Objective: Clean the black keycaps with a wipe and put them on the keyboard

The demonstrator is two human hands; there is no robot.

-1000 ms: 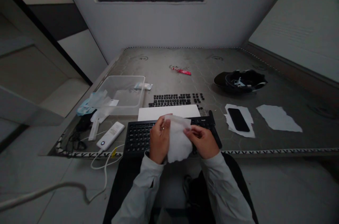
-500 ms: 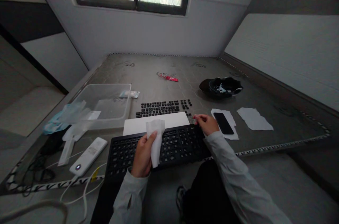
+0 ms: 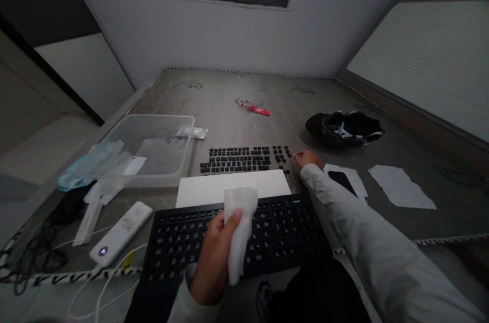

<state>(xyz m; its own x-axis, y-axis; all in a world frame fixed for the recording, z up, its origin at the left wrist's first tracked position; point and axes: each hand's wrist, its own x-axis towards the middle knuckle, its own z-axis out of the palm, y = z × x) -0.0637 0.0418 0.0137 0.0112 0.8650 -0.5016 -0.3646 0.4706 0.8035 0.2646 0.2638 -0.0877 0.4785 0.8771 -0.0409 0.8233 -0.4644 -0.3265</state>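
Observation:
My left hand (image 3: 216, 251) is closed around a folded white tissue (image 3: 242, 216), thumb on top. It hangs over the black keyboard (image 3: 183, 231), whose keycaps are off so that the bare switch sockets show. The keyboard rests near my lap at the edge of the surface. Further out, my right hand (image 3: 306, 158) is closed in a pinch, with its fingertips at the right end of the rows of loose black keycaps (image 3: 239, 156). What it pinches is too small to make out. Between the keyboard and the keycaps lies a white sheet (image 3: 233, 184).
At left stand a clear plastic bin (image 3: 187, 160), a white power bank (image 3: 121, 234) with cables, and a blue-white plastic wrapper (image 3: 86, 162). At right lie a dark cap (image 3: 344, 129), a phone (image 3: 342, 183) on paper, and a torn paper sheet (image 3: 401, 186). A red packet (image 3: 254, 108) lies further back.
My right hand has moved away from the keyboard's upper right corner, out to the right end of the keycap rows. My left hand still holds the tissue. The view has shifted slightly.

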